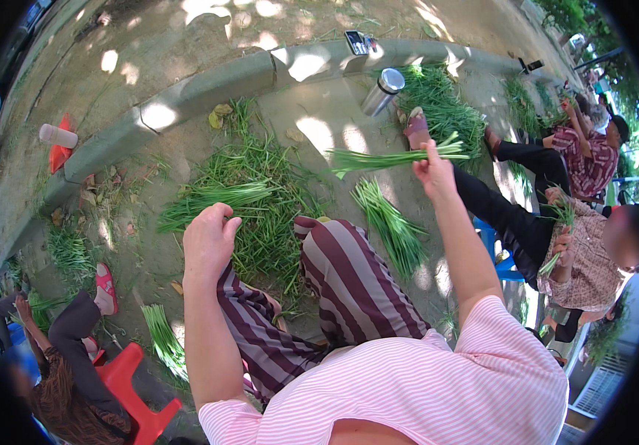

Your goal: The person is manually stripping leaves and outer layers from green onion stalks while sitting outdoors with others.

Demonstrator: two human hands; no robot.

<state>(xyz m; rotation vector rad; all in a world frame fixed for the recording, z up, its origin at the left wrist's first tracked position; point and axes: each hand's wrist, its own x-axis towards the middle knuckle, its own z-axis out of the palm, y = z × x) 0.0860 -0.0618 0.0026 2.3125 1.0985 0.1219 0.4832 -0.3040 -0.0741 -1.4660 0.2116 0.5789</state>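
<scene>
My right hand (435, 172) is raised to the right, gripping a small bundle of green leafy stalks (375, 160) near its pale ends. On the left, my left hand (208, 239) is held above the ground with fingers curled; whether it grips a stalk cannot be told. Just beyond that hand a neater bunch of stalks (225, 199) lies across a large loose heap of greens (263, 245) in front of my knees. Another tidy bunch (389, 225) rests on the ground right of my knee, and one more bunch (163, 342) lies at the lower left.
A concrete curb (213, 89) curves across, with a phone (356, 43) on it. A steel tumbler (383, 92) stands beside another green heap (441, 105). Seated people are at both sides, one at right holding greens. A red plastic stool (130, 384) and blue stool (489, 239) stand nearby.
</scene>
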